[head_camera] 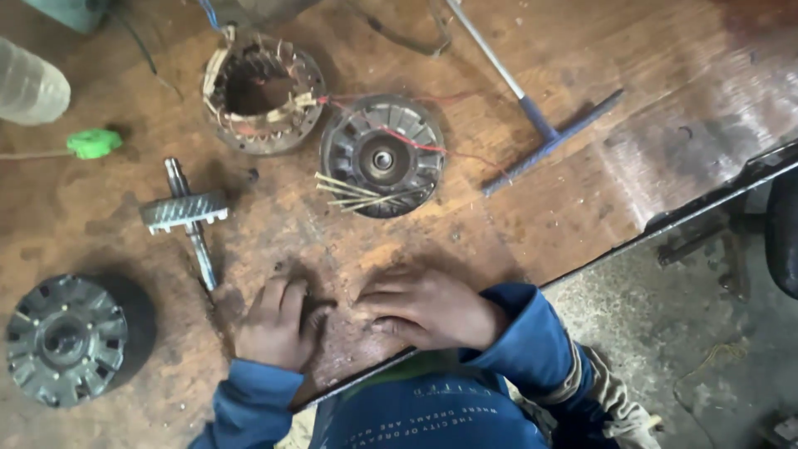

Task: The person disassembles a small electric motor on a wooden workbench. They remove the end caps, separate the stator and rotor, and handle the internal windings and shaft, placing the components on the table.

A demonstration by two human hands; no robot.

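My left hand rests palm down on the worn wooden bench near its front edge, fingers loosely curled. My right hand lies flat beside it, fingers pointing left, almost touching the left hand. Neither holds anything. Both sleeves are blue. Just left of my left hand lies a motor rotor on its steel shaft. Farther back sit a stator ring with copper windings and a round grey end cover with red wire and thin sticks across it.
A second grey motor cover lies at the front left. A blue T-handle wrench lies at the back right. A clear plastic bottle and a green-capped tool are far left. The bench's metal edge runs diagonally; concrete floor lies beyond.
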